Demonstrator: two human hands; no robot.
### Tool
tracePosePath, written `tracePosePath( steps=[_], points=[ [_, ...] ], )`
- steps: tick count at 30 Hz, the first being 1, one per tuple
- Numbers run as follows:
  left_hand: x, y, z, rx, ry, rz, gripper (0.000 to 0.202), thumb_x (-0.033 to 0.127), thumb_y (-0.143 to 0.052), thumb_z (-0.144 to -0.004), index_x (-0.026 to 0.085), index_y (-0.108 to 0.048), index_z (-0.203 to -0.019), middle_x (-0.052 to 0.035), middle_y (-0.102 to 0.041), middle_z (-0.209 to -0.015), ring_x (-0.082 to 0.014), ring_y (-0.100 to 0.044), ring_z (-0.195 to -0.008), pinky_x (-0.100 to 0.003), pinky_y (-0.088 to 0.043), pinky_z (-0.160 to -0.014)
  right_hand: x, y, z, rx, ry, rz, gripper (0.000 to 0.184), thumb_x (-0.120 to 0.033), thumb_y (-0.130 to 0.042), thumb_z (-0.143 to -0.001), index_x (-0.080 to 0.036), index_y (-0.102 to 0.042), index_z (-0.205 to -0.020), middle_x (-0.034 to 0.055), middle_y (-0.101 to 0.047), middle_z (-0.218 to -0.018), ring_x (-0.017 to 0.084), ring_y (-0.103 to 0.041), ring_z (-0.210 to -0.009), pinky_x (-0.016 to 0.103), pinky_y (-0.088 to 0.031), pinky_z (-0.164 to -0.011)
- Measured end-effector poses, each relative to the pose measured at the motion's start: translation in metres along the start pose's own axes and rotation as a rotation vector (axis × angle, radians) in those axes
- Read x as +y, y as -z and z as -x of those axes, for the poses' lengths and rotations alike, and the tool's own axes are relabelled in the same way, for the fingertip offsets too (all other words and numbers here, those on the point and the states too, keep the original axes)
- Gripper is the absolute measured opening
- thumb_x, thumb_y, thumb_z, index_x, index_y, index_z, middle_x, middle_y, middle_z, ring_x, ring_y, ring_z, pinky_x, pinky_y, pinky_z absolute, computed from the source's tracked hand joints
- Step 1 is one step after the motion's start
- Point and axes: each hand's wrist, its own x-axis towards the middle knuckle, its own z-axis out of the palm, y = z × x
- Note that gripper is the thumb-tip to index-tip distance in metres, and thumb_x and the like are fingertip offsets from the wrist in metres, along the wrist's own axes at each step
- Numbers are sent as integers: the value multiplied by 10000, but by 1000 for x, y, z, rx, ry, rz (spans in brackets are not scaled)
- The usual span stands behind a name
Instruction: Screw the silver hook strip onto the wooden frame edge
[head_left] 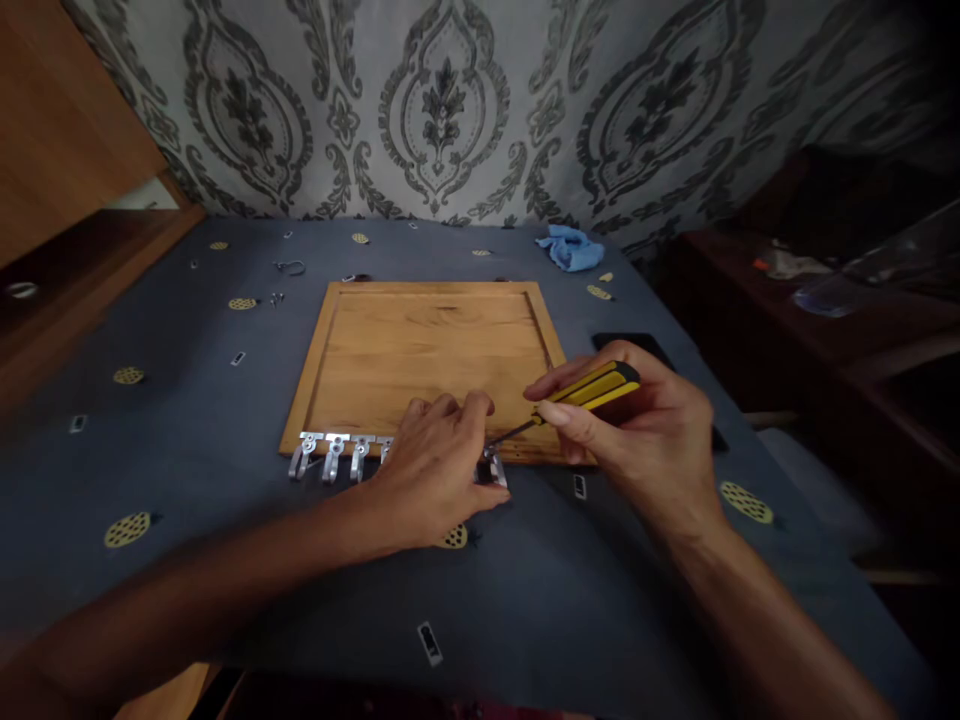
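A wooden board (420,350) with a raised rim lies on a blue-grey cloth. Along its near edge runs a silver hook rail (330,452) with several hooks hanging off the edge. My left hand (439,470) rests curled over the rail's right part, fingers pressed down on it. My right hand (637,425) is closed round a yellow-and-black screwdriver (592,388), its thin shaft pointing left and down to the rail by a hook (495,470) beside my left fingers.
The cloth (187,470) has yellow fruit prints. Loose metal hooks and small screws (289,268) lie at the back left, and a crumpled blue rag (571,247) at the back right. A dark flat object (630,342) lies behind my right hand. Dark wooden furniture (825,330) stands to the right.
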Motion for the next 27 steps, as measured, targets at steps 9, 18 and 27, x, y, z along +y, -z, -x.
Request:
tracePosePath(
  steps=[9,18,27],
  points=[
    [0,-1,-1,3,-14,18,470,341,-743,-736,183,-433,-1052,-59,-625,-993,-289,-575,-985,-435,-424,-846,1,-2,2,-36,67,96,201,-384,-759,-770,-222,-696,-872,1,-694,-742,89,-577,-446,255,-541,-470],
    [4,4,-2,-24,23,18,484,340,-762,-725,192,-435,-1050,-68,-623,-1027,-291,-581,-1016,-443,-424,-874,10,-16,8,137,34,29,276,-419,-819,-691,-241,-618,-756,-41,-602,-568,93,-529,-378,228,-485,-343],
    [6,5,-2,-22,47,8,534,337,-754,-716,183,-440,-1119,-77,-634,-1027,-298,-580,-1021,-449,-429,-874,-2,-3,5,81,120,53,225,-413,-720,-806,-230,-593,-777,-30,-627,-694,80,-546,-394,252,-462,-396]
  ],
)
